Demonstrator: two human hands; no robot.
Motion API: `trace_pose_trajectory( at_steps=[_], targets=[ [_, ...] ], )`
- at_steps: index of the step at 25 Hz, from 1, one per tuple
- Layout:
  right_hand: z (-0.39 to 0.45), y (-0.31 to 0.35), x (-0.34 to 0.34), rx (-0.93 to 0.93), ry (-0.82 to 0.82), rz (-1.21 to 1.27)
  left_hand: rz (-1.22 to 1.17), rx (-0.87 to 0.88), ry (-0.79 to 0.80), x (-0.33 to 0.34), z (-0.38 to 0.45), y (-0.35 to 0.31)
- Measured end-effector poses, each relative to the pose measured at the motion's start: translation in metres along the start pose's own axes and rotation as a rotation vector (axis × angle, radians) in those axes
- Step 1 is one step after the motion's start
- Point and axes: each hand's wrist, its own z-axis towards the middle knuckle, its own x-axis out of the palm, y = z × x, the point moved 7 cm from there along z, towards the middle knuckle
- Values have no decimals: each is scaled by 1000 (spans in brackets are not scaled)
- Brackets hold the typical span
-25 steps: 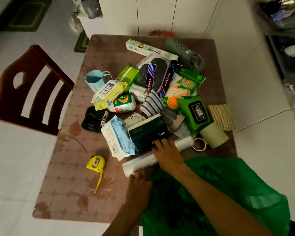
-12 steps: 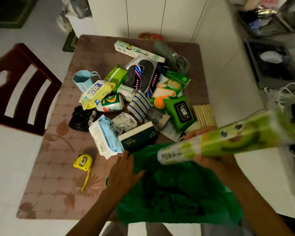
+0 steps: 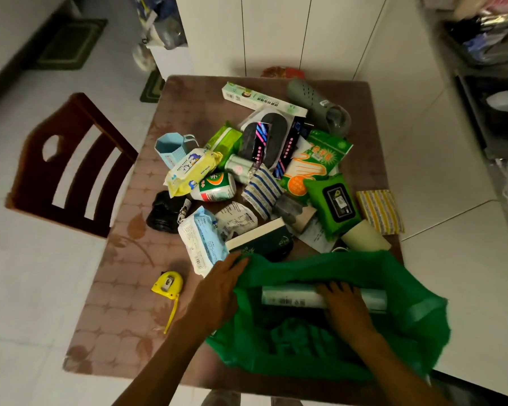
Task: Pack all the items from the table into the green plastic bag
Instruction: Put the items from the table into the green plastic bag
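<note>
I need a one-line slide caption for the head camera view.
Right hand lays a long roll into the green bag held by the left hand.

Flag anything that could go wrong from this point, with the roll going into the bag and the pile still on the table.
1. The green plastic bag hangs partly past the table's near edge, its mouth held up only by the left hand; added weight might drag it off.
2. The right hand lays the long roll crosswise, which may block later items.
3. The yellow tape measure sits apart from the pile and could be missed.
</note>
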Motion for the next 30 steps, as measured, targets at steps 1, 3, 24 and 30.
trace_pose_trajectory(
  at_steps=[1, 3, 24, 30],
  targets=[
    [3, 0, 0, 30, -11, 7, 42, 15, 84, 5, -1, -3],
    [1, 7, -5, 60, 18, 22, 52, 18, 183, 15, -7, -6],
    [-54, 8, -169, -203, -303, 882, -119, 76, -81, 15, -14, -5],
    [-28, 39, -35, -254, 137, 689, -191, 93, -39, 11, -17, -11]
  ],
)
